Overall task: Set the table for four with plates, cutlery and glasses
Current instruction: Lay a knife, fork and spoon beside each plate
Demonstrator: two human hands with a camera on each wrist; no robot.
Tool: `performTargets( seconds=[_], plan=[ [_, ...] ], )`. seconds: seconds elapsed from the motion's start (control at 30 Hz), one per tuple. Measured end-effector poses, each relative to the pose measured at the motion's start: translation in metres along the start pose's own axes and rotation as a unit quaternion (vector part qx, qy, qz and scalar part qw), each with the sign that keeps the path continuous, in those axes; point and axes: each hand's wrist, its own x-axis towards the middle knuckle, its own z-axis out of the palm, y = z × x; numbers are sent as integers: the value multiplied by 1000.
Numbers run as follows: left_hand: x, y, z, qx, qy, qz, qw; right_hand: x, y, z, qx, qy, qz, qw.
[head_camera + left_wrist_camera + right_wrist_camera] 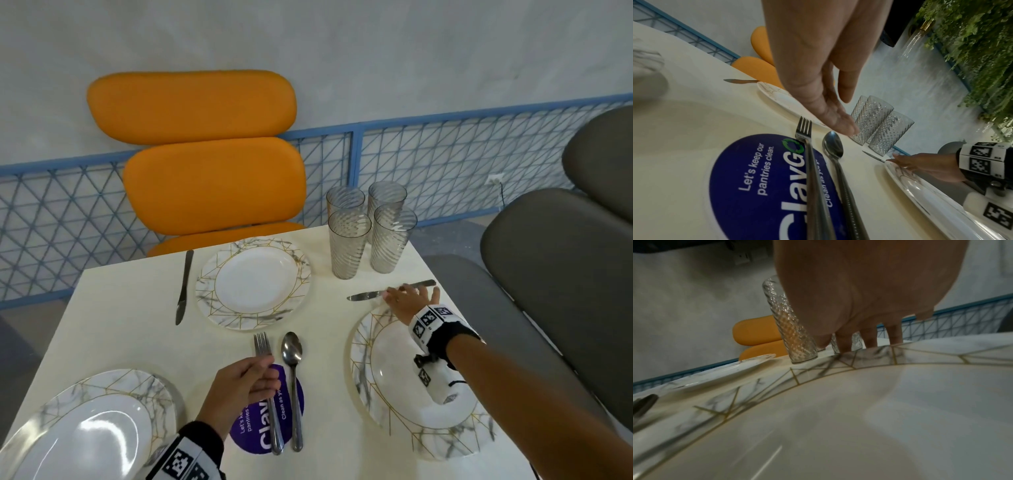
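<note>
Three marbled plates lie on the cream table (137,342): a far plate (205,284), a right plate (359,342) (797,374) and a near-left plate (102,387). My right hand (407,298) reaches over the right plate, its straight fingers (869,337) resting on a knife (363,295) (873,156) beyond the rim. Over a fork (262,342) (809,162) and a spoon (293,377) (833,149) hovers my left hand (253,377) (838,123), fingers loose, holding nothing. A second knife (183,287) lies left of the far plate. Several ribbed glasses (370,233) (877,123) (793,331) stand grouped at the far right corner.
The fork and spoon lie across a purple round sticker (246,428). An orange chair (205,154) stands behind the far side and a grey chair (565,274) at the right. A blue mesh railing (445,164) runs along the wall.
</note>
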Motion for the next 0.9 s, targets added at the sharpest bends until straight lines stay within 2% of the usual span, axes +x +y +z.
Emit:
performTargets(
  seconds=[0.17, 0.47, 0.53, 0.6, 0.63, 0.67, 0.73, 0.83, 0.9],
  plan=[
    [-2, -4, -1, 6, 3, -5, 1000, -2, 6, -2, 13, -16, 5, 1000],
    [1, -11, 1, 34, 8, -2, 999, -9, 7, 0, 21, 3, 6, 1000],
    [2, -11, 1, 43, 23, 4, 999, -11, 0, 2, 22, 53, -9, 998],
    [2, -13, -1, 51, 40, 8, 998, -19, -16, 4, 19, 130, -69, 989],
    [3, -15, -3, 55, 47, 9, 997, -25, -28, 6, 33, 144, -113, 983],
    [3, -16, -4, 57, 53, 8, 997, -32, -42, 7, 48, 137, -160, 976],
    [3, -19, -6, 59, 62, 6, 996, -47, -73, 13, 79, 69, -226, 969],
    [1, -22, -9, 57, 74, -1, 996, -59, -119, 31, 103, -44, -235, 965],
    [-2, -23, -11, 52, 75, -4, 996, -65, -142, 43, 101, -63, -222, 968]
  ],
)
